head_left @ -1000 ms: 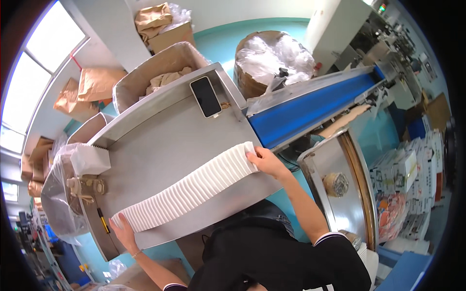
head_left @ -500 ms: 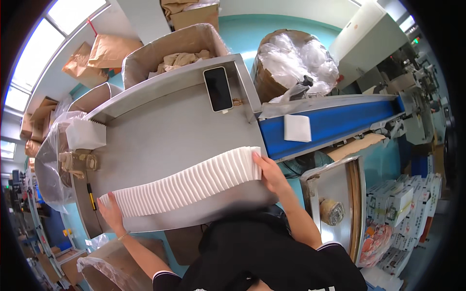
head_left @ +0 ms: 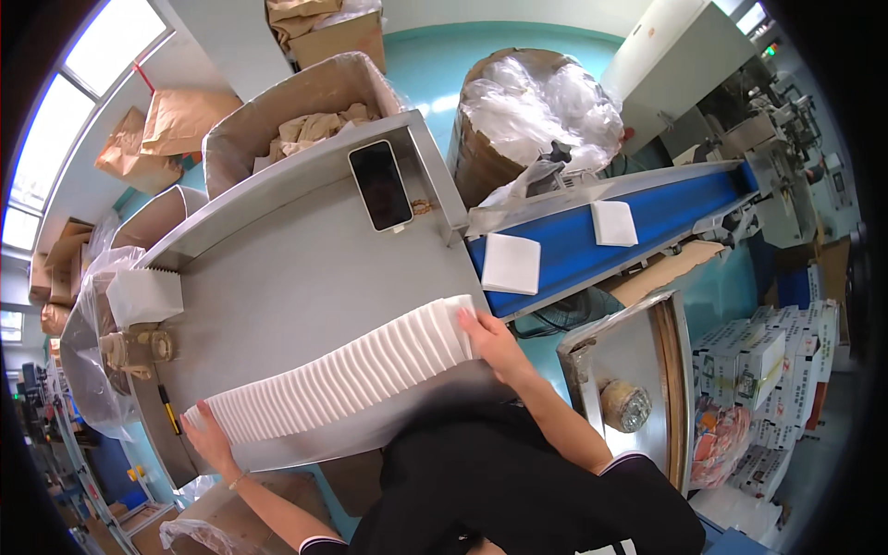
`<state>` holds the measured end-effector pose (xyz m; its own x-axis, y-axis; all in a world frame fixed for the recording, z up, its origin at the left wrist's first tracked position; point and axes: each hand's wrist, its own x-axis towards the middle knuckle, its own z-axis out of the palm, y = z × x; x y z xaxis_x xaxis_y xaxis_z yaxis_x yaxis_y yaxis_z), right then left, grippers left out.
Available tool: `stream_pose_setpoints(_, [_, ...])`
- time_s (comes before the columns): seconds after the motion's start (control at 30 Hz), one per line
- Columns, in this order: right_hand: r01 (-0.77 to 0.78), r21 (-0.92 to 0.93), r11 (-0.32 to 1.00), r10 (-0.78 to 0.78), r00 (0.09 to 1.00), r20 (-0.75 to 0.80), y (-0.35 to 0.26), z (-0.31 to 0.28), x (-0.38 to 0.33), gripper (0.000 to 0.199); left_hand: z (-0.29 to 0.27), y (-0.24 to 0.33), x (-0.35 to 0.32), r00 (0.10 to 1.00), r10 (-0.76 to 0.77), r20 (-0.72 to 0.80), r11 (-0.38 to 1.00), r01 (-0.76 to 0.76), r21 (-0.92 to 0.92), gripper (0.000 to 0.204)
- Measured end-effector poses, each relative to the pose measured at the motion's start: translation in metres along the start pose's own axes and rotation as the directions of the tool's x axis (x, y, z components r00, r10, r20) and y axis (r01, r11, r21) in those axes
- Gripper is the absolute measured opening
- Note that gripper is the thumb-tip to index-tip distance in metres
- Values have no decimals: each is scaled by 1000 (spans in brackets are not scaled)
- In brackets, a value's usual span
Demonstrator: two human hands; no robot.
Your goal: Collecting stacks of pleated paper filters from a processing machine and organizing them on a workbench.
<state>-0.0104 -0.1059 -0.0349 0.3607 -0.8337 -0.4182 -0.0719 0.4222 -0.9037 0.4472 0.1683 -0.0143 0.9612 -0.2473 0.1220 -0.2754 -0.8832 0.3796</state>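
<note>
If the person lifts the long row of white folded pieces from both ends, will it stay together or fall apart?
The row of white folded pieces is many separate thin pieces, so it would probably sag or spill in the middle. The left hand and right hand press its ends; sliding it along the steel table seems safer.

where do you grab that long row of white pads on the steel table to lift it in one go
By its two end faces, pressing inward from both ends, as the left hand and right hand do. The row of white pads is many loose upright pieces side by side on the steel table; gripped mid-row it would likely fall apart.
</note>
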Motion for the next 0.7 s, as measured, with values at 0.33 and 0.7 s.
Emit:
stream_pose_setpoints(0.33, [54, -325, 944, -61, 998, -10, -13, 3, -10, 39, -1, 26, -13, 1000, 11, 23, 1000, -11, -11, 93])
stream_pose_setpoints(0.7, [-170, 420, 891, 240, 963, -120, 0, -32, -13, 36, 4, 28, -21, 999, 32, -5, 998, -32, -55, 87])
